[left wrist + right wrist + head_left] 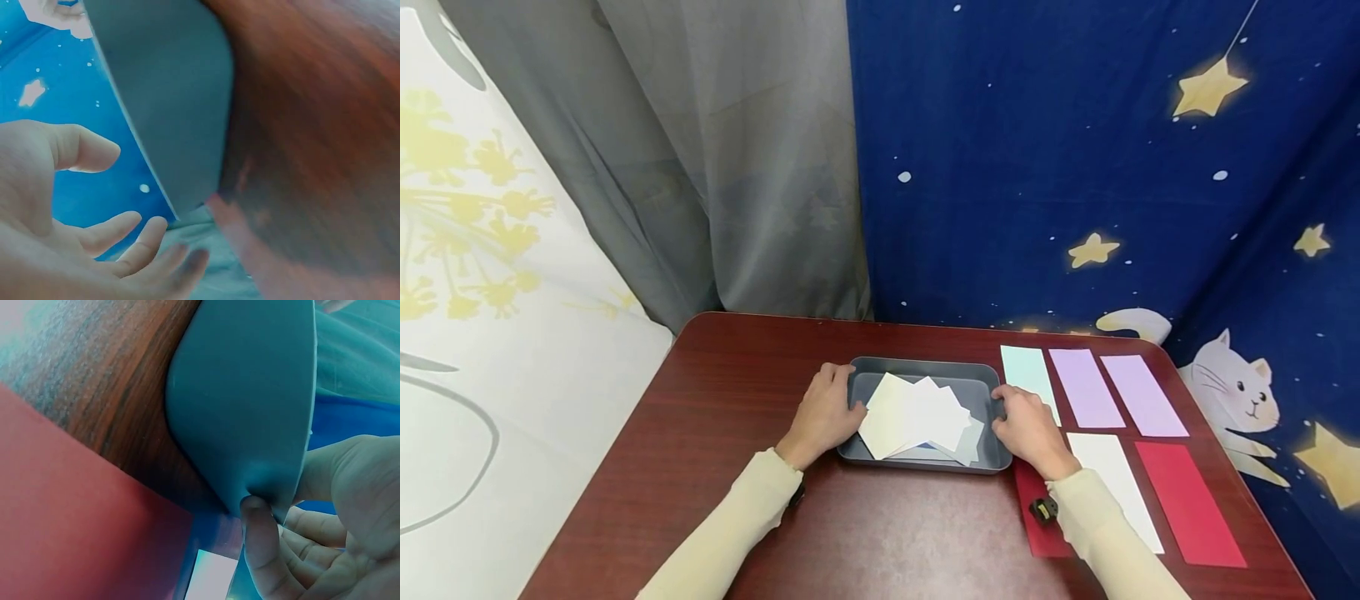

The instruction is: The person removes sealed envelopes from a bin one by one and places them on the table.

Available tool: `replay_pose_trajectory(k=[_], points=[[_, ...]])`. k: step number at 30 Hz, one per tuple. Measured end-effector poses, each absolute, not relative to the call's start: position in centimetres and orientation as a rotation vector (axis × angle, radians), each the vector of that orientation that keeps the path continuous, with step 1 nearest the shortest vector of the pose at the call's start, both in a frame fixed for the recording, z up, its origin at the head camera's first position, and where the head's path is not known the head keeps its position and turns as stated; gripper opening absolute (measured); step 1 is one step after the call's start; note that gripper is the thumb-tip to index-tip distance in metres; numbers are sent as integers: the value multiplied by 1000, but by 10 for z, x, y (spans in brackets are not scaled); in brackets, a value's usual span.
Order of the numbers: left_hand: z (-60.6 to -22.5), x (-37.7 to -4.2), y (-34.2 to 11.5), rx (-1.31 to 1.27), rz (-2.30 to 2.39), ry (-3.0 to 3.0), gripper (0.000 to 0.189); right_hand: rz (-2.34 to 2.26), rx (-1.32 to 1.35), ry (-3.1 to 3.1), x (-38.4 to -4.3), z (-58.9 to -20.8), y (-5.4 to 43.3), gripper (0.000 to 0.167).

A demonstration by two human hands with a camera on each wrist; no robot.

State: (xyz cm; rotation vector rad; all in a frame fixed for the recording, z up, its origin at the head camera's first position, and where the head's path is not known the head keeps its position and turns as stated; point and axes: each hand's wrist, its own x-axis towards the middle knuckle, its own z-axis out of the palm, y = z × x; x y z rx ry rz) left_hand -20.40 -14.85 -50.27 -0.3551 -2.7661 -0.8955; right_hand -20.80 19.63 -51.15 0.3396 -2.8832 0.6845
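A dark grey tray [925, 465] lies on the table with several overlapping pale paper sheets [917, 412] in it, one cream and the others whitish or light grey-blue. My left hand [825, 412] is at the tray's left end, thumb toward the papers. In the left wrist view that hand [69, 231] has its thumb and fingers spread apart beside the tray wall [175, 94]. At the opposite end, my right hand [1028, 425] grips the rim. The right wrist view shows one finger [259, 540] against the tray's outer wall [244, 406] and the thumb over the rim.
Right of the tray lie paper strips: mint [1026, 371], two lilac [1086, 387], white [1116, 483] and two red [1191, 500], one partly under my right forearm. Behind the brown table [760, 350] hang grey and blue starry curtains [1037, 150].
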Motion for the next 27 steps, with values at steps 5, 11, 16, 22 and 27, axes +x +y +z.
replay_pose_trajectory(k=[5,11,16,22,27], points=[[-494,-207,-137,-417,-840,-2772,52,690,330,-2896,-208,-512,197,38],[-485,-212,-123,-469,-802,-2832,53,681,336,-2887,-209,-512,196,38],[-478,-216,-110,-523,-745,-2878,52,672,335,-2889,-210,-513,197,38],[-472,-220,-95,-571,-685,-2984,57,660,327,-2896,-211,-514,197,38],[-472,-224,-81,-641,-597,-3080,62,661,319,-2898,-212,-514,197,39]])
